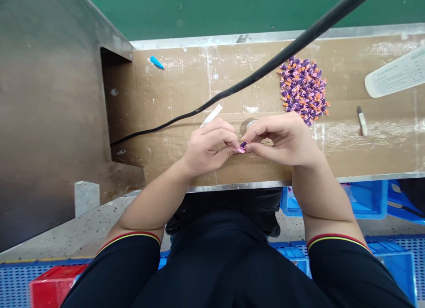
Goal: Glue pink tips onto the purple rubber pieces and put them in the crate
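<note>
The small purple-and-pink piece (241,150) is between my two hands.
Its pink part points to my left hand (212,146), its purple part to my right hand (287,137); the long axis I cannot tell. Both hands are pinched almost closed, fingertips holding this piece.

Sm. purple-&-pink pc (242,147), pinched btwn L hand (212,146) & R hand (285,139), held over desk (348,153) nr front edge; purple part uppermost in view, pink just below; partly hidden, full shape unclear.
</note>
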The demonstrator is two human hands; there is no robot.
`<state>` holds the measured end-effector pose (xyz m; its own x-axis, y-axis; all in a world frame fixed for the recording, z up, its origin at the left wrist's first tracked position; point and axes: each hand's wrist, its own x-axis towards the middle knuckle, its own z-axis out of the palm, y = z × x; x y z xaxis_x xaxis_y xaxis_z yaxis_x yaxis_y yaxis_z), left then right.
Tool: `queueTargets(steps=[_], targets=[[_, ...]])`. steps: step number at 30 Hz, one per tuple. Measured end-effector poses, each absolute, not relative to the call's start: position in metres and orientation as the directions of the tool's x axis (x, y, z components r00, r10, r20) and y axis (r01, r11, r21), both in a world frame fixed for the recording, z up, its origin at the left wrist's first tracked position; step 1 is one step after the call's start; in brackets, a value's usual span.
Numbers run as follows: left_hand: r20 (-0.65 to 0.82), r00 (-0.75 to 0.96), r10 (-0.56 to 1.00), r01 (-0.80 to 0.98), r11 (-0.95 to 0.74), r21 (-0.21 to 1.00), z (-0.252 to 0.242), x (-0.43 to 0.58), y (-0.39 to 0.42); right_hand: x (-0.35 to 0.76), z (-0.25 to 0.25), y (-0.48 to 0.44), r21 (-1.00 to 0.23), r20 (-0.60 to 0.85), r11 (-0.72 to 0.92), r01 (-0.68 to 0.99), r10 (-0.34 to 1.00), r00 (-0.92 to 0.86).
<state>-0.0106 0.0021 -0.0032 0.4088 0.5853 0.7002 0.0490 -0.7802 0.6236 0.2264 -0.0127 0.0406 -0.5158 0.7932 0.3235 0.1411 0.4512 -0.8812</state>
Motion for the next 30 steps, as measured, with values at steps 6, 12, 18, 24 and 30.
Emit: queueTargets(steps=[6, 12, 18, 24, 30], targets=[[0.733, 0.354, 0.581, 0.052, -0.794, 0.605, -0.0068, -0.0089, 0.0022, 0.2244, 0.04, -0.0146, -0.913, 0.287, 0.384, 0.135, 0.843, -0.455], [0.752, 0.376, 0.542, 0.07, -0.826, 0.56, -0.0058, -0.009, 0.0025, 0.2242, 0.0404, -0.0137, -0.893, 0.302, 0.418, 0.166, 0.83, -0.469], [0.769, 0.345, 0.539, 0.107, -0.836, 0.538, -0.0067, -0.0077, 0.003, 0.2249, 0.0398, -0.0137, -0.905, 0.27, 0.389, 0.169, 0.836, -0.478], [0.8, 0.318, 0.509, 0.113, -0.858, 0.501, -0.0076, -0.0076, 0.0021, 0.2249, 0.0372, -0.0126, -0.945, 0.228, 0.315, 0.089, 0.829, -0.51], [0.815, 0.301, 0.495, 0.095, -0.866, 0.491, -0.0066, -0.005, 0.0017, 0.2248, 0.0368, -0.013, -0.942, 0.221, 0.318, 0.109, 0.831, -0.511]])
